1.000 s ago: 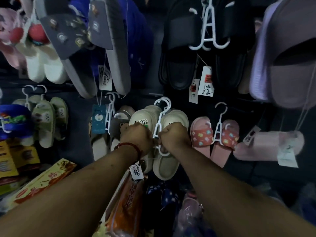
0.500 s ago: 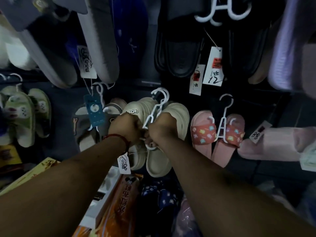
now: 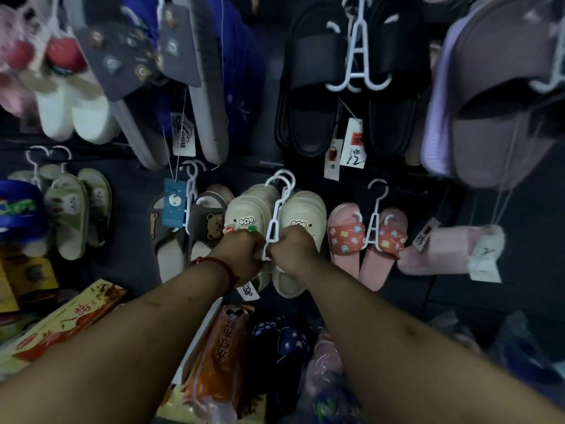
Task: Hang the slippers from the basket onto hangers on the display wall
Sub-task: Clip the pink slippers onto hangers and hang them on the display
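Observation:
A pair of cream slippers [image 3: 305,211] hangs on a white plastic hanger [image 3: 276,209] in the middle of the dark display wall [image 3: 131,234]. My left hand [image 3: 241,255] grips the left cream slipper [image 3: 244,209] low down, fingers curled. My right hand [image 3: 293,250] grips the right cream slipper beside the hanger's lower end. Both fists meet at the bottom of the hanger. A white tag [image 3: 249,290] dangles under my left wrist. The basket is not visible.
Brown bear slippers [image 3: 211,221] hang just left, pink patterned slippers [image 3: 367,240] just right. Black slides [image 3: 315,87], grey clogs [image 3: 146,71] and a purple slide [image 3: 495,96] hang above. Boxes [image 3: 70,322] and bagged goods [image 3: 220,356] lie below my arms.
The view has dropped and then risen again along the wall. Both hands stay clenched at the foot of the hanger, and the cream pair has barely shifted.

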Demonstrator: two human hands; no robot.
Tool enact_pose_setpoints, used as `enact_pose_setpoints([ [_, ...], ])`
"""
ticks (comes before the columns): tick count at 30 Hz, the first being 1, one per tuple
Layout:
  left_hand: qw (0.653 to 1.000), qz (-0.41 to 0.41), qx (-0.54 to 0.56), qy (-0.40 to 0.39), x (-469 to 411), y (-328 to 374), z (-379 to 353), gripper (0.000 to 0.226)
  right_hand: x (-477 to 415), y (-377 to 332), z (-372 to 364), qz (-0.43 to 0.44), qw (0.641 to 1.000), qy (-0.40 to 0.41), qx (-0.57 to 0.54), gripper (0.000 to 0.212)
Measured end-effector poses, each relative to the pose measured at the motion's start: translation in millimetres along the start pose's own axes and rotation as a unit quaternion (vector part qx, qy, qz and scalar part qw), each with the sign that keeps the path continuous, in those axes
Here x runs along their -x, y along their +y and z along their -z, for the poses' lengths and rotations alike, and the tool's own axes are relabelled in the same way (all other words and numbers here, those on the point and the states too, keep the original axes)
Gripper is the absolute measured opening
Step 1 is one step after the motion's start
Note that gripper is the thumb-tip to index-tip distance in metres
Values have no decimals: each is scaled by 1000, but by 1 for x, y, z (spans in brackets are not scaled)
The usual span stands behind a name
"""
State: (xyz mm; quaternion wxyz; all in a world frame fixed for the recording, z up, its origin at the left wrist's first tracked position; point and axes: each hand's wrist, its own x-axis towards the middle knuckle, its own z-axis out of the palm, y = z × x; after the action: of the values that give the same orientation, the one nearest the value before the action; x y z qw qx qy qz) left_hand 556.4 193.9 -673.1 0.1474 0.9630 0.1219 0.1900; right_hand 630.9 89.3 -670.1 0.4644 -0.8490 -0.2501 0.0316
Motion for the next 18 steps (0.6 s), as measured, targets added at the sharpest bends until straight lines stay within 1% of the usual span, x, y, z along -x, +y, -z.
enact_pose_setpoints([
  [2, 1000, -1, -8, 1, 15, 3, 3, 25, 20, -3, 7, 14, 1000, -10, 5, 11],
  [3, 1000, 4, -11, 4, 23, 5, 5, 26, 28, -5, 9, 22, 1000, -16, 14, 13],
  [5, 1000, 20, -19, 13, 43, 7, 11, 29, 49, -12, 14, 39, 998, -20, 39, 33],
  [6, 999, 27, -19, 20, 53, 5, 14, 35, 59, -15, 15, 48, 997, -17, 50, 39],
  [8, 999, 28, -26, 34, 75, 4, 25, 48, 78, -21, 16, 74, 996, -18, 56, 41],
  [11, 997, 37, -58, 46, 115, 5, 47, 44, 109, -30, 14, 113, 991, -34, 54, 46],
  [14, 992, 64, -85, 67, 153, -4, 66, 54, 140, -44, 7, 149, 985, -40, 80, 56],
  [15, 990, 72, -96, 68, 166, -7, 73, 58, 149, -50, 4, 160, 983, -47, 82, 57],
  [18, 985, 105, -118, 63, 209, -21, 91, 65, 177, -70, -16, 193, 973, -77, 101, 49],
])
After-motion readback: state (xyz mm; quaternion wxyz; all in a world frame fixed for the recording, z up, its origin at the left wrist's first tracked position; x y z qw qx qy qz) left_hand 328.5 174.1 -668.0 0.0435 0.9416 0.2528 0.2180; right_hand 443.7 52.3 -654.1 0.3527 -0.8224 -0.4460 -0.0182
